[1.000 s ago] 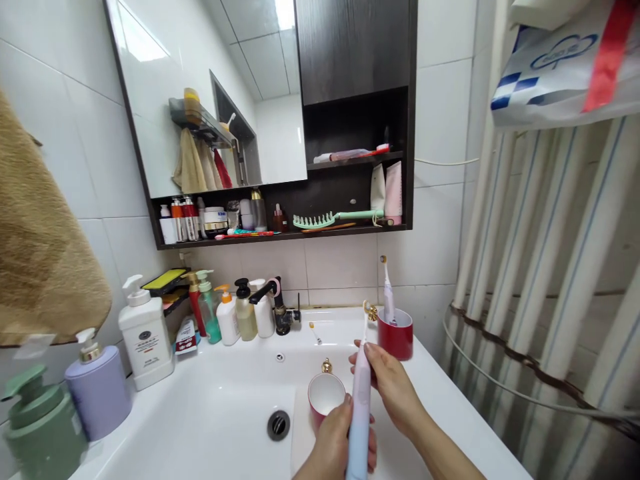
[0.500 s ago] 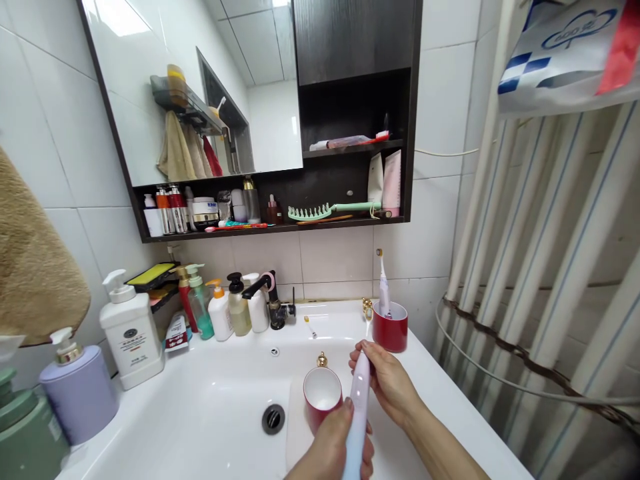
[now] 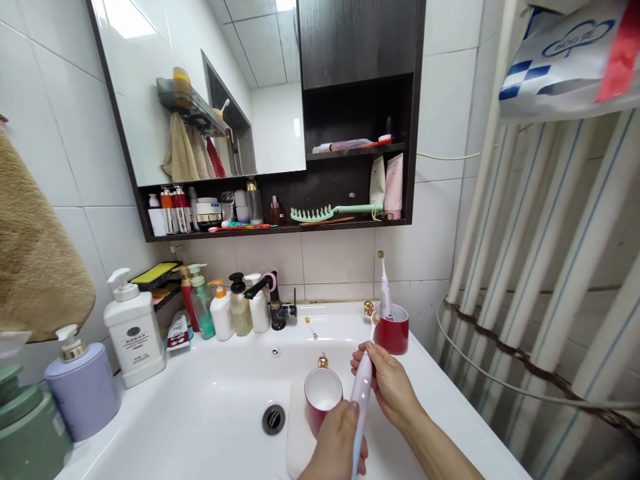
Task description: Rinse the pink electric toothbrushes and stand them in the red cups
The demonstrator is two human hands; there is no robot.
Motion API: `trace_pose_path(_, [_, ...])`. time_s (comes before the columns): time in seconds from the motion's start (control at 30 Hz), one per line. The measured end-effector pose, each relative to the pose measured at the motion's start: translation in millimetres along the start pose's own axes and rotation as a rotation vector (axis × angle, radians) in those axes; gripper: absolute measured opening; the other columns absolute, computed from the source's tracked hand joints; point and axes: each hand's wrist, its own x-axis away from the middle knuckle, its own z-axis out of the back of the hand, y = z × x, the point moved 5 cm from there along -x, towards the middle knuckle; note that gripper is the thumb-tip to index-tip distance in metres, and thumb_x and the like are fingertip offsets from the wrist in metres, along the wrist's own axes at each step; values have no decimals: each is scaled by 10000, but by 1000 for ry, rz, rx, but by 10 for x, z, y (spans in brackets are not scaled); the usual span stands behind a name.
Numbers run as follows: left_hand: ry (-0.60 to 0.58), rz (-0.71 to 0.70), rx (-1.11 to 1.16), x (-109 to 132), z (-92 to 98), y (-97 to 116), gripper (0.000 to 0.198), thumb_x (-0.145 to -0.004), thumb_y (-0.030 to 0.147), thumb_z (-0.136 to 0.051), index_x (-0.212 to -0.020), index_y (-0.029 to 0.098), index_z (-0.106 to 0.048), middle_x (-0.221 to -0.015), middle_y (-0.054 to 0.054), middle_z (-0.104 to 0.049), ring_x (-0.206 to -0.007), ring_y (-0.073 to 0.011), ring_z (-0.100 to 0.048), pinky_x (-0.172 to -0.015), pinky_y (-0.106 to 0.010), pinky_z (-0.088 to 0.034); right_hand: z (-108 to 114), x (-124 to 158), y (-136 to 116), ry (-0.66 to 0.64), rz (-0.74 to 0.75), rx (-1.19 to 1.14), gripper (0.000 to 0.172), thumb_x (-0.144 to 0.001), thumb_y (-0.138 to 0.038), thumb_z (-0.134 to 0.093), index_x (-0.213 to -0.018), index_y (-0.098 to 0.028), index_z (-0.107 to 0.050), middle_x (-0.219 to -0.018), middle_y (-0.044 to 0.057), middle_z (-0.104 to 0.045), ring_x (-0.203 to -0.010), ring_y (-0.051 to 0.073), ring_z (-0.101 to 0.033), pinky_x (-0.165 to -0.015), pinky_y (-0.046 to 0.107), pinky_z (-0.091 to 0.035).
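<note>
An electric toothbrush (image 3: 363,393) with a pale pink and light blue handle is held in both hands over the sink. My left hand (image 3: 337,437) wraps round the lower handle. Fingers of my right hand (image 3: 393,380) pinch the upper end, near the base of the brush head (image 3: 375,320), which points up and away. Just left of the handle, a red cup (image 3: 316,407) with a white inside stands on a pale pad (image 3: 297,430) in the basin, partly hidden by my left hand. Another red cup (image 3: 395,333) on the sink's back right corner holds a second electric toothbrush (image 3: 385,293).
A loose brush head (image 3: 311,327) lies on the sink ledge near the black faucet (image 3: 275,303). Several pump bottles (image 3: 240,313) line the left side. Above hangs a dark mirror cabinet (image 3: 357,183) with toiletries. White pipes (image 3: 530,280) stand at the right.
The toothbrush handle has turned slightly in my hands, and its brush head has shifted a little right. Both hands keep their hold. The camera view has shifted slightly.
</note>
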Motion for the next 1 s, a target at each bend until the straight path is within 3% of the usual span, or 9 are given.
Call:
trace_pose_path(0.33, [-49,-3,-10,9,-45,-10,484,-574,632,-221,-636,167,-341,-390,66,-383,-268,-34,-325,-296,-162,-219,7,-21,33,30,-8,-86,189,-559,-321,-532,-647,-169,-462,-470,-53,-485,-432,72,-465,-448,210,-392])
trace_pose_path(0.77, [-87,4,-82,3,-20,23,454,-608,605,-215,-653,172,-346,-413,61,-385,-283,-42,-319,-321,-176,-235,93,-99,41,102,10,-65,164,-560,-317,-528,-641,-186,-471,-503,-48,-499,-481,84,-479,-475,217,-411])
trace_pose_path(0.93, [-76,13,-233,10,-4,-61,470,-576,628,-240,-604,176,-367,-372,65,-348,-288,-48,-303,-336,-186,-237,392,-212,-168,275,135,-80,135,-557,-323,-503,-574,-199,-451,-480,-63,-477,-453,66,-453,-452,194,-392])
trace_pose_path(1.0, [-67,3,-210,15,2,-47,484,-559,643,-236,-589,177,-360,-372,64,-351,-290,-46,-305,-337,-184,-238,483,-263,-210,302,180,89,155,-560,-338,-490,-623,-196,-485,-478,-62,-469,-425,58,-424,-416,183,-361])
